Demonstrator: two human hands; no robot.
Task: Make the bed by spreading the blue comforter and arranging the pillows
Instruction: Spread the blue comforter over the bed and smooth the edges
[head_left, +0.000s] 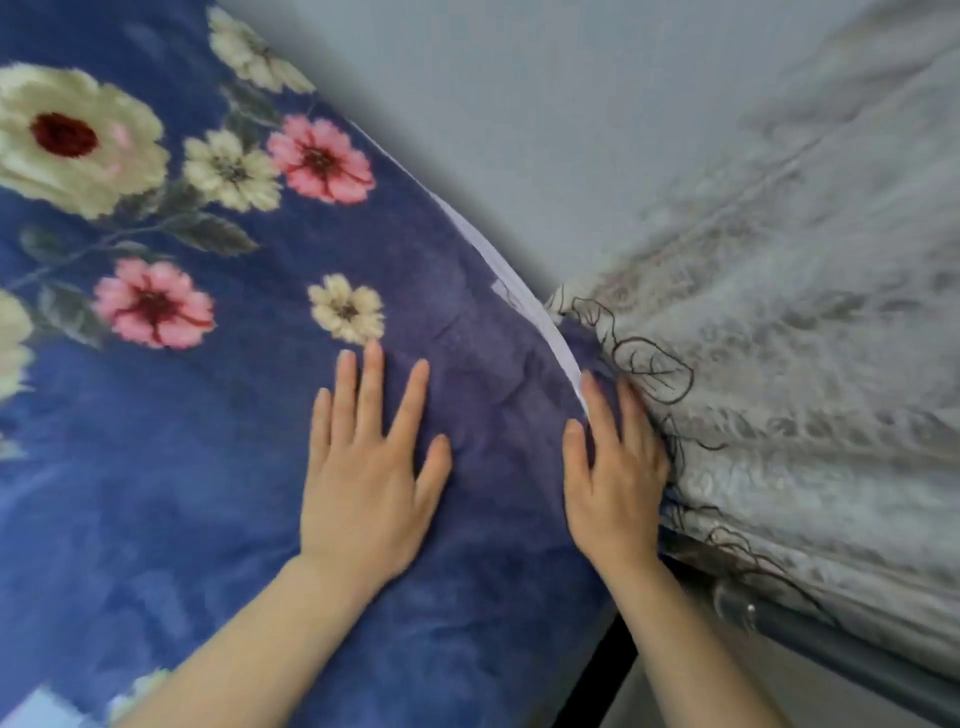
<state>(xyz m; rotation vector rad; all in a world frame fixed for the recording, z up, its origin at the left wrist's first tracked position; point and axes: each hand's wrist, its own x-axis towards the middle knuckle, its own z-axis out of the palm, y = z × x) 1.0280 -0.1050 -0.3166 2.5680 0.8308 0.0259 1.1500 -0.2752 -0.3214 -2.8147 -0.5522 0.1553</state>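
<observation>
A grey wall (519, 104) and pale curtain (779, 338) border the bed, where the blue comforter (208, 415) lies spread. The left hand (369, 478) presses flat on it, fingers splayed; the right hand (613, 473), also open, rests along its white-trimmed edge beside the curtain

I log a grey patterned curtain (789, 322) with dark embroidered outlines along its edge, hanging at right before a plain pale grey wall (519, 104), with a dark metal bar (597, 670) low beneath it.
</observation>
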